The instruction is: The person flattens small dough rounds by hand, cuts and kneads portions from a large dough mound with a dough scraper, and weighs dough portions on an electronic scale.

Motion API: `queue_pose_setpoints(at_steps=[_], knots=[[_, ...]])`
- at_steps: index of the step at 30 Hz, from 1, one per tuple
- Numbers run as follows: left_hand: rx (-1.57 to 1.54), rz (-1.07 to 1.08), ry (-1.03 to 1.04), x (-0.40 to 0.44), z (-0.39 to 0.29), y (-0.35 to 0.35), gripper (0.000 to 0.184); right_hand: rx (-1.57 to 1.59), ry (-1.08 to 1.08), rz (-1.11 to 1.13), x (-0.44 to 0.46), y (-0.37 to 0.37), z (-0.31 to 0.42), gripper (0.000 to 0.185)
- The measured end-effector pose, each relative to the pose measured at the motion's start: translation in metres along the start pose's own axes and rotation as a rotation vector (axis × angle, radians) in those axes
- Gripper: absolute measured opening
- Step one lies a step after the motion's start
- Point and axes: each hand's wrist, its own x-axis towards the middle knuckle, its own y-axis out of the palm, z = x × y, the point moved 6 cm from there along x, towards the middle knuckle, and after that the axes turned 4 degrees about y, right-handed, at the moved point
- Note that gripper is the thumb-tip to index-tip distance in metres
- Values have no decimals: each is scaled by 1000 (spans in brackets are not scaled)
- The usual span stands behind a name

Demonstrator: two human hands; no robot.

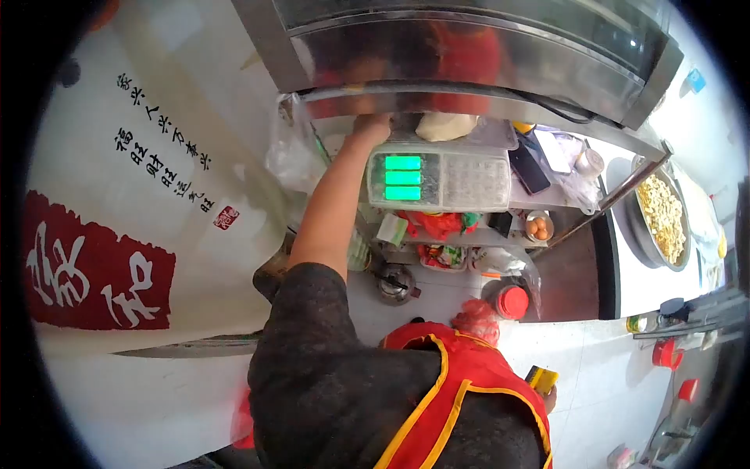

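Observation:
My left arm reaches up to the scale, and my left hand [373,130] is beside its pan under the steel ledge. Its fingers are hidden, so I cannot tell whether it is open or closed. A lump of pale dough [446,127] lies on the pan, just right of that hand. The digital scale [473,181] shows three lit green displays on its front. Low by the red apron [500,374], my right hand [551,399] is closed on a flat yellow and black thing [542,380]; most of the hand is hidden by my body.
A steel cabinet [484,59] overhangs the scale. Phones [530,170] lie to its right, with a bowl of eggs [539,227] below. A kettle [395,283] and a red-lidded jar [512,302] stand lower. A large pan of chopped food [662,219] is far right.

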Motion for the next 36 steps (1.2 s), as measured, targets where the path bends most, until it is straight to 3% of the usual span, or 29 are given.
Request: queue_pose_setpoints(at_steps=[4,8,9,11,12,16,19,22,26,28,30,32,34,35,36], knots=[[-129,-399,24,-2,-18,-20,33,-13,14,-23,-29,-10,19,50],[-504,-252,18,3,-55,-8,37,-39,29,-44,-38,-9,-1,50],[-597,-209,14,-14,-97,-33,37,20,91,-31,-36,-7,-11,50],[-552,-203,40,-17,-127,-38,37,135,211,-5,-32,-4,-33,50],[-416,-238,72,-9,-127,-23,38,1,131,-54,-30,-5,-40,49],[-225,-367,62,44,-82,62,49,47,114,-88,-24,-3,-61,52],[-183,-399,40,39,-82,50,55,12,99,-103,-22,-1,-80,55],[-282,-293,-120,40,-87,31,63,35,124,-42,-38,-1,-58,57],[-78,-162,-252,29,-96,22,58,6,139,3,-48,-5,-56,58],[-297,-238,151,35,-96,39,52,1,150,11,-44,-7,-52,59],[-407,-383,331,11,-107,22,50,22,156,8,-35,-3,-71,59],[-409,-607,277,-80,-153,-30,55,42,208,16,-37,-5,-69,58],[-619,-443,256,-143,-181,9,46,9,204,15,-34,-6,-64,57],[-744,-246,196,-170,-197,38,42,-32,177,9,-34,-6,-66,57],[-604,-175,425,-199,-218,51,41,-69,153,3,-33,-3,-66,57]])
